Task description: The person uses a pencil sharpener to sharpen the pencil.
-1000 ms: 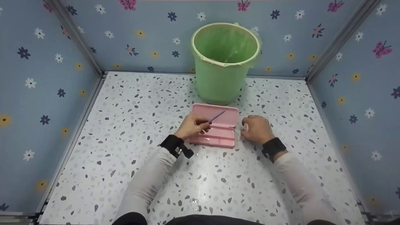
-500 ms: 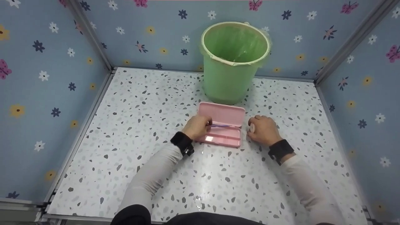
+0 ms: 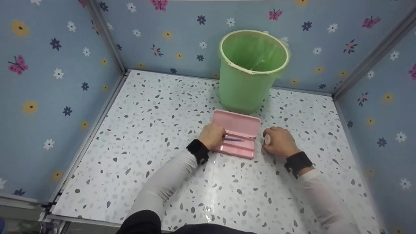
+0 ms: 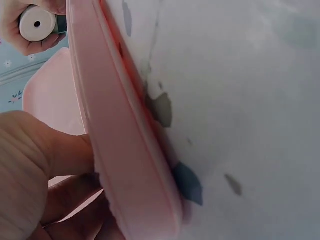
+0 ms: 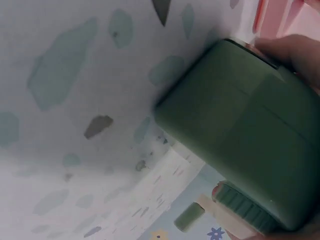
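A pink pencil case [image 3: 236,123] lies with its lid folded back. Over its left end, my left hand [image 3: 213,135] holds a purple pencil [image 3: 234,139] low in the rear compartment, tip pointing right; the hand covers the other end. In the left wrist view, the thumb [image 4: 70,155] and fingers reach over the pink case wall [image 4: 120,110]. To the right of the case, my right hand [image 3: 280,141] grips a green crank pencil sharpener [image 5: 235,130]. Its round pale face with a dark hole [image 4: 37,24] shows in the left wrist view.
A green bucket [image 3: 242,91] with a pale rim stands right behind the pencil case. Flower-patterned panels [image 3: 156,35] border the speckled white tabletop [image 3: 156,120] at the back and sides.
My left hand has lowered the purple pencil from above the case into its rear compartment. The right hand keeps the sharpener beside the case. The head view has shifted slightly.
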`<act>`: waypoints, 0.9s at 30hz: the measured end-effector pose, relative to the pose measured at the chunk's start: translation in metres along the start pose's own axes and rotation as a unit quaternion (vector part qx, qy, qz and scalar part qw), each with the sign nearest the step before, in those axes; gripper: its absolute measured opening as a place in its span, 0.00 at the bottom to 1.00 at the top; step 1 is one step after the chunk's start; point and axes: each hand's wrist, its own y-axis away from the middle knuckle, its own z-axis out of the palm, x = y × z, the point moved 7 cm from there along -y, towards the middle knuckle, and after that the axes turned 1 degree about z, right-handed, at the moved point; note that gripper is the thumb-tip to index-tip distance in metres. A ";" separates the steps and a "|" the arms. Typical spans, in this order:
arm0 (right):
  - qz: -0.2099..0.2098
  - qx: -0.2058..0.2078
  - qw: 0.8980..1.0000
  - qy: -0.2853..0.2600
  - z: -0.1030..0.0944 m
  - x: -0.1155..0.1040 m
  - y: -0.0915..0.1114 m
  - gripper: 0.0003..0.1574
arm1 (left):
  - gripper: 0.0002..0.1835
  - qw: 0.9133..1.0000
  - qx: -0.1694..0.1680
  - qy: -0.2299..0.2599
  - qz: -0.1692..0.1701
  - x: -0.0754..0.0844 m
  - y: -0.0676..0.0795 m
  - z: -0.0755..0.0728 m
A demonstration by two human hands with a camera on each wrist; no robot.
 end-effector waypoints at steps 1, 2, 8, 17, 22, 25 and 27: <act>0.004 0.002 1.000 -0.004 -0.002 0.003 0.004 0.27 | 0.06 1.000 -0.005 -0.003 0.003 0.003 -0.002 0.001; 0.009 0.007 1.000 -0.010 -0.004 0.006 0.007 0.28 | 0.06 1.000 -0.009 -0.004 0.004 0.005 -0.003 0.002; 0.054 0.014 0.994 -0.090 -0.012 0.023 0.021 0.38 | 0.06 1.000 -0.005 -0.007 -0.006 0.009 -0.007 -0.001; 0.045 -0.048 0.985 -0.158 -0.005 0.025 0.027 0.49 | 0.04 0.999 0.032 -0.002 -0.020 0.018 0.004 -0.007; 0.064 -0.038 0.984 -0.161 -0.010 0.027 0.026 0.46 | 0.08 0.997 0.064 0.031 0.033 0.054 0.013 -0.011; 0.070 -0.003 0.987 -0.144 -0.024 0.025 0.019 0.44 | 0.17 0.993 0.070 0.069 0.061 0.078 0.015 -0.013; 0.071 0.034 0.988 -0.131 -0.038 0.020 0.012 0.42 | 0.25 0.991 0.075 0.079 0.074 0.094 0.015 -0.016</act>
